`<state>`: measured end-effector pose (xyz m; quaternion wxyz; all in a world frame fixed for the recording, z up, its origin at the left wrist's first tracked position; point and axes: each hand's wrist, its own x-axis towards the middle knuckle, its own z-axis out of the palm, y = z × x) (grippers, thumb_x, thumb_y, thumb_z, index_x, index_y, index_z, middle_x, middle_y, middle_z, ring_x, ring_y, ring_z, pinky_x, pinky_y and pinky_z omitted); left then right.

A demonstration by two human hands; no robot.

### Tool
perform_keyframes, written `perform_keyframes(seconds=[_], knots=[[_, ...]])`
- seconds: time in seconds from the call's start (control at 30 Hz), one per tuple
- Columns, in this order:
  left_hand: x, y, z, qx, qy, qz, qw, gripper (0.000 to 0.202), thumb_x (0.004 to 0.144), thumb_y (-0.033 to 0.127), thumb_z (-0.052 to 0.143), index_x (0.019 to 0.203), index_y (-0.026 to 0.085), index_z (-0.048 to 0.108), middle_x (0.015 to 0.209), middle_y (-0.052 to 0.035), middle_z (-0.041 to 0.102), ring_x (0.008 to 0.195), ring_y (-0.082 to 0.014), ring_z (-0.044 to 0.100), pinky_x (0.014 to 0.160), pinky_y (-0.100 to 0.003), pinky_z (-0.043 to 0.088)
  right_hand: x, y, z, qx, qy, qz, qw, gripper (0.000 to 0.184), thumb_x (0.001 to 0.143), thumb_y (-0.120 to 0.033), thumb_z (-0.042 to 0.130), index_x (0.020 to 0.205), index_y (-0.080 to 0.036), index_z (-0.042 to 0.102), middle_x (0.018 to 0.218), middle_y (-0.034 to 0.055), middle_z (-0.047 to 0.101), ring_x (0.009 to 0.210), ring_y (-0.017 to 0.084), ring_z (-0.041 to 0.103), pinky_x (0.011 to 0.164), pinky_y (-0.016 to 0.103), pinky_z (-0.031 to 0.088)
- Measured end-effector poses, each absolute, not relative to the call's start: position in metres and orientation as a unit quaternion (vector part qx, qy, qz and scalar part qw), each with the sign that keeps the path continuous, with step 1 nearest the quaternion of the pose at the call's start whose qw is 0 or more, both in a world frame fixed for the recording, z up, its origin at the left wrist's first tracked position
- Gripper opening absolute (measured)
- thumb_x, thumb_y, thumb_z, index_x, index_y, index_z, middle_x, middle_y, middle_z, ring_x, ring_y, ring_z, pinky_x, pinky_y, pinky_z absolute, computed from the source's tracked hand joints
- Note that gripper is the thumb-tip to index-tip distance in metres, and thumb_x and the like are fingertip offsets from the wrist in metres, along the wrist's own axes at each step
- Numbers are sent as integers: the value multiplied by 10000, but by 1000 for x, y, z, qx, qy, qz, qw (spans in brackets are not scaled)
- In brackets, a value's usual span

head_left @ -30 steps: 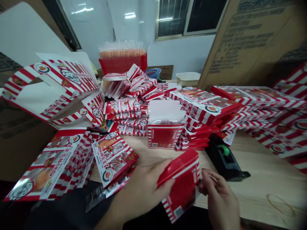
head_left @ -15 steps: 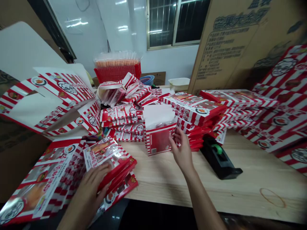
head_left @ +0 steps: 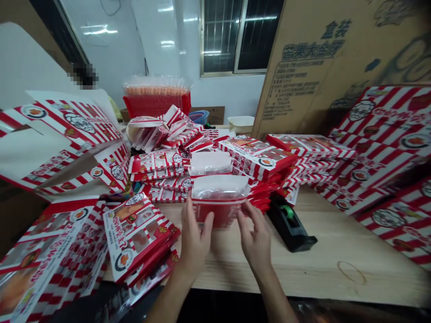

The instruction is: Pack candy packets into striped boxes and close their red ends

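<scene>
Grip, L hand + R hand, pinching red striped box from both sides; L now off pack pile.

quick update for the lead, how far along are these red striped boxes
Looks done: striped packs stacked at right. In hand: a red box topped by clear plastic, between left hand and right hand. Left: an unfolded striped carton lying open; exact count can't be told.

The red printed card box looks smooth and lightly glossy, topped by shiny clear plastic film — against it, the tabletop is matt, pale grained wood, the upright carton rough brown cardboard.
</scene>
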<state>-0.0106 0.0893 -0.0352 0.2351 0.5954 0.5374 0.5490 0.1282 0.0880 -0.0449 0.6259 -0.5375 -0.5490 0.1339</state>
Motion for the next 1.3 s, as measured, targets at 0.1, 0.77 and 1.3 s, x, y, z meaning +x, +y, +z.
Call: perform_keyframes(seconds=[0.1, 0.77, 1.3], knots=[[-5, 66, -38, 564, 522, 588, 252, 483, 903, 369, 456, 1330, 195, 310, 1317, -155, 471, 1247, -241, 457, 1003, -379, 410, 133, 58, -36, -509, -484, 140, 698, 215, 834, -309, 580, 1029, -219, 586, 1044, 89, 643, 952, 221, 624, 828, 388, 502], [-28, 70, -13, 526, 426, 569, 467, 429, 858, 307, 505, 1278, 260, 434, 972, -37, 688, 841, -198, 659, 761, -328, 535, 155, 32, -9, -437, -479, 339, 681, 433, 852, -228, 590, 1254, -348, 484, 991, 32, 700, 865, 186, 674, 737, 317, 552], [-46, 84, 7, 659, 208, 454, 563, 221, 855, 171, 536, 789, 268, 723, 1166, -30, 647, 1099, -241, 579, 930, -400, 432, 159, 28, 18, -454, -555, 351, 602, 142, 748, -207, 718, 801, -278, 607, 987, -37, 706, 952, 119, 647, 809, 183, 505]])
